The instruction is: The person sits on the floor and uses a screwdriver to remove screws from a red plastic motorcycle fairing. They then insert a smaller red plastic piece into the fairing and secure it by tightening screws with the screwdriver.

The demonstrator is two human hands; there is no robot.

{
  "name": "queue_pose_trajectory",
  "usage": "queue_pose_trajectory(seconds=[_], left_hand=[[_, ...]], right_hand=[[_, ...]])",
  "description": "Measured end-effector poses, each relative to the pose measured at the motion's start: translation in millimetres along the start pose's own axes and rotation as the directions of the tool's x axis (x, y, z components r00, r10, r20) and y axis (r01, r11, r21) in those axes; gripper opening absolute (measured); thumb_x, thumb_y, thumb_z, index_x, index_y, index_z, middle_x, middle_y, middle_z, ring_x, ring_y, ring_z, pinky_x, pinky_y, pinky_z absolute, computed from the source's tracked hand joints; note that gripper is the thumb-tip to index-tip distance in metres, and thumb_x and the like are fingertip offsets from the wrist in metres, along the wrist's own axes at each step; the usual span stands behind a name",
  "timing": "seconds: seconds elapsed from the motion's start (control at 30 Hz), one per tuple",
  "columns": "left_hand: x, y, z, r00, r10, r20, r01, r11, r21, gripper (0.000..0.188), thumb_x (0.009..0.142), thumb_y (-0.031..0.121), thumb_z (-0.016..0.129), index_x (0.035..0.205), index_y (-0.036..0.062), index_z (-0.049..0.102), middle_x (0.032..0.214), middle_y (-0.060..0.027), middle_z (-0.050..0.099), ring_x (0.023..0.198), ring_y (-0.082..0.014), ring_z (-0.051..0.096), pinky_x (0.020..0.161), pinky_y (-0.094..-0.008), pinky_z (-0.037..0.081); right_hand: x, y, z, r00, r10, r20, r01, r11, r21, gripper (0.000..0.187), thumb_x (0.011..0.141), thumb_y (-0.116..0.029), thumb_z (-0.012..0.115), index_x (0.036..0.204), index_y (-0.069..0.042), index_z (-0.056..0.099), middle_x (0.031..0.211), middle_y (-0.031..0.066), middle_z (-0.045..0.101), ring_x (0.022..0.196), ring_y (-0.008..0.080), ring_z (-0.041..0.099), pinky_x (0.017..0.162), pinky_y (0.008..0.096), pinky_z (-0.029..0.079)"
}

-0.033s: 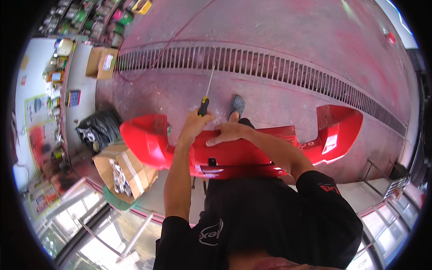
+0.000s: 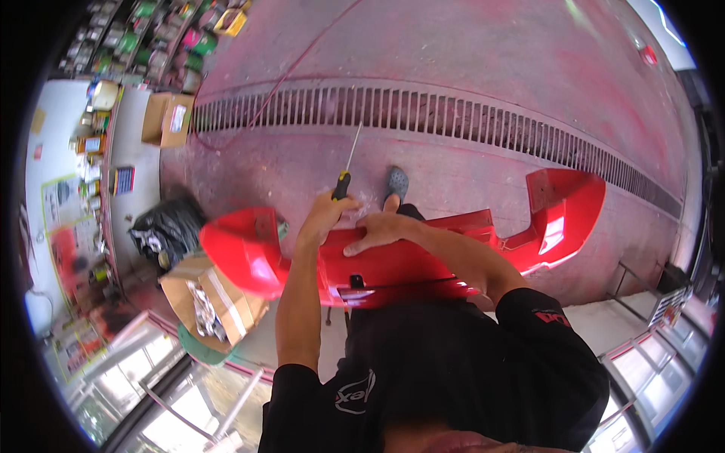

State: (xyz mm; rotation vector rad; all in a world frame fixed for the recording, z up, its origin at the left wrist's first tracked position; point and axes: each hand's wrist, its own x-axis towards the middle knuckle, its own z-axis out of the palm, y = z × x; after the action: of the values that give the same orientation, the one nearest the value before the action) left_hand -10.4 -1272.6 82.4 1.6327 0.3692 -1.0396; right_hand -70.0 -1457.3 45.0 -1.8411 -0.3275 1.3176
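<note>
A screwdriver (image 2: 343, 181) with a black and yellow handle is held in my left hand (image 2: 325, 215). Its long thin shaft points away from me, past the far edge of a glossy red car bumper (image 2: 423, 260). My right hand (image 2: 379, 229) grips that far edge beside my left hand, thumb laid over the red surface; some of its fingers are hidden. The bumper lies across in front of my body, its two curved ends turned away from me. A small dark square opening (image 2: 356, 281) shows near its close edge.
A floor drain grate (image 2: 423, 109) crosses the floor beyond the bumper, with a red hose (image 2: 283, 75) over it. To the left are a black plastic bag (image 2: 170, 226), an opened cardboard box (image 2: 234, 298), another box (image 2: 168, 119) and shelves of cans. A metal frame stands at right.
The whole view has shifted slightly. Both hands keep their places on the screwdriver and the bumper.
</note>
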Motion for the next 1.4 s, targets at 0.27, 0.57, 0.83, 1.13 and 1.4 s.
queue_pose_trajectory(seconds=[0.27, 0.57, 0.83, 1.13, 1.4], left_hand=[[118.3, 78.9, -3.6, 0.85, -0.159, 0.502, 0.146, 0.987, 0.066, 0.026, 0.098, 0.018, 0.078, 0.115, 0.0036, 0.065, 0.117, -0.0158, 0.076, 0.096, -0.021, 0.074, 0.082, -0.0347, 0.059], [134.4, 144.0, -2.6, 0.871, -0.199, 0.449, 0.203, 0.978, 0.04, 0.02, 0.102, 0.02, 0.075, 0.113, 0.0053, 0.068, 0.096, -0.0047, 0.073, 0.087, -0.0153, 0.071, 0.077, -0.0317, 0.058], [211.7, 272.2, 27.5, 0.908, -0.137, 0.395, 0.04, 0.969, 0.245, 0.027, 0.102, 0.027, 0.077, 0.117, 0.0069, 0.067, 0.095, -0.0024, 0.07, 0.074, -0.0121, 0.068, 0.064, -0.0258, 0.059], [342.0, 400.8, 76.4, 0.954, -0.019, 0.298, -0.112, 0.903, 0.416, 0.031, 0.099, 0.028, 0.078, 0.114, 0.0028, 0.068, 0.095, -0.0067, 0.075, 0.082, -0.0167, 0.077, 0.065, -0.0278, 0.06], [463.4, 445.0, 120.0, 0.919, 0.19, 0.346, -0.382, 0.643, 0.663, 0.026, 0.101, 0.026, 0.076, 0.11, 0.0023, 0.071, 0.088, -0.003, 0.068, 0.082, -0.0115, 0.062, 0.075, -0.0306, 0.051]], right_hand=[[-16.6, -43.4, -101.9, 0.939, -0.327, -0.103, 0.305, 0.934, -0.186, 0.108, 0.07, -0.085, 0.079, 0.132, 0.003, 0.074, 0.132, 0.0299, 0.072, 0.125, 0.044, 0.069, 0.111, 0.0489, 0.051], [-24.7, -44.0, -161.2, 0.877, -0.402, -0.262, 0.347, 0.909, -0.23, 0.098, 0.07, -0.081, 0.083, 0.122, 0.002, 0.077, 0.119, 0.0291, 0.076, 0.114, 0.0448, 0.072, 0.103, 0.0507, 0.054], [-59.3, -1.1, -299.0, 0.876, -0.323, -0.359, 0.306, 0.946, -0.105, 0.109, 0.074, -0.086, 0.075, 0.143, -0.001, 0.067, 0.129, 0.0236, 0.075, 0.125, 0.043, 0.068, 0.112, 0.0594, 0.045], [-76.0, 89.6, -465.3, 0.942, -0.056, -0.33, 0.156, 0.945, 0.287, 0.098, 0.077, -0.076, 0.081, 0.133, 0.004, 0.072, 0.118, 0.0254, 0.078, 0.11, 0.0398, 0.076, 0.096, 0.0463, 0.059], [-34.7, 204.8, -572.3, 0.945, 0.046, -0.323, 0.12, 0.87, 0.478, 0.096, 0.078, -0.075, 0.081, 0.132, 0.005, 0.073, 0.117, 0.0232, 0.079, 0.105, 0.0351, 0.077, 0.093, 0.0462, 0.06]])
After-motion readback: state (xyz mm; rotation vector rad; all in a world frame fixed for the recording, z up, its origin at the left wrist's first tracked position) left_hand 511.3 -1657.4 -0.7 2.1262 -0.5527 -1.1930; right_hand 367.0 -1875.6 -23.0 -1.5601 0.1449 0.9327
